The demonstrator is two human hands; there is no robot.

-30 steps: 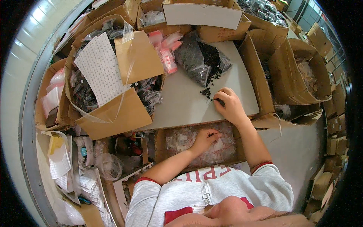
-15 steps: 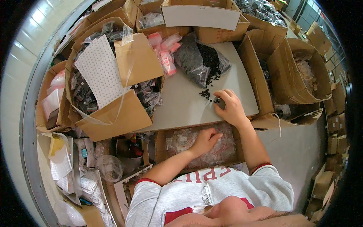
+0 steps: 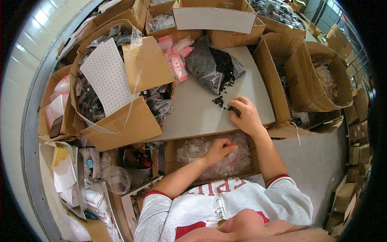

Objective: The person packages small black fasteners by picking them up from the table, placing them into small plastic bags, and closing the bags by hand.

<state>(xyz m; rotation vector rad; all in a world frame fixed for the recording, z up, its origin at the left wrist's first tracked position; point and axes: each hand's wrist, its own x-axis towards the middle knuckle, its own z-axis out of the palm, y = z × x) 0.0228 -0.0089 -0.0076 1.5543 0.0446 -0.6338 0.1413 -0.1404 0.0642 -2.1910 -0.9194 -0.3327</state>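
Big dark red capital letters stand in a curved row, upside down in the view, across the light grey short-sleeved shirt (image 3: pixel 246 197) on the near side of the flat white tabletop (image 3: pixel 193 109). At the tabletop's far left, the shiny pink-and-white plastic packets (image 3: pixel 178 66) carry red print, too small to read. Beyond its far edge, the brown cardboard carton (image 3: pixel 219 38) bears faint reddish marks, illegible.

From where I stand, the bag (image 3: pixel 200 66) lies far back on the table (image 3: pixel 193 115), bits (image 3: pixel 219 101) just nearer, left box (image 3: pixel 125 127) and right box (image 3: pixel 274 76) flanking them, packets (image 3: pixel 189 153) in the near box (image 3: pixel 171 157).
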